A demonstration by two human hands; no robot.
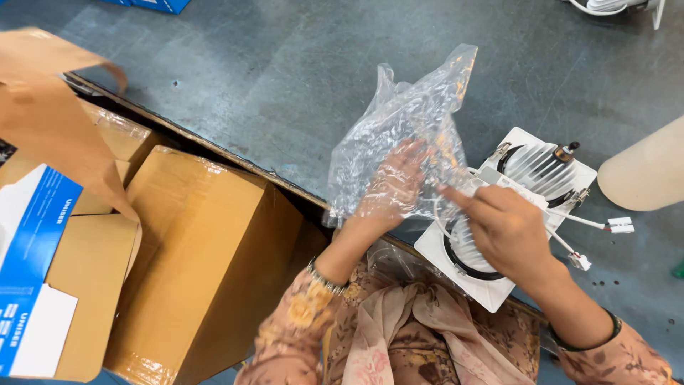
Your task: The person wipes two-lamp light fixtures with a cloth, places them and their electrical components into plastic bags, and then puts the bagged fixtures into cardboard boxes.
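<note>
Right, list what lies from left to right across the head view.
Blue and white printed carton → brown taped cardboard box → left hand inside the crinkled clear plastic bag → right hand → white square twin light fitting with ribbed metal backs → white wire connectors → beige rounded object.

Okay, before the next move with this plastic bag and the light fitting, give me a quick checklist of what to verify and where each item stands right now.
1. Left hand inside the clear plastic bag, spreading it: ok.
2. Right hand on the bag's edge, its fingers pinching the film: ok.
3. White twin light fitting lying flat on the grey table: ok.
4. Fitting inside the bag: not ok, it lies outside, partly under the right hand.
5. Loose wires with white connectors tucked in: not ok, they trail to the right.
6. Bag free of tears: cannot tell, too crumpled.
</note>
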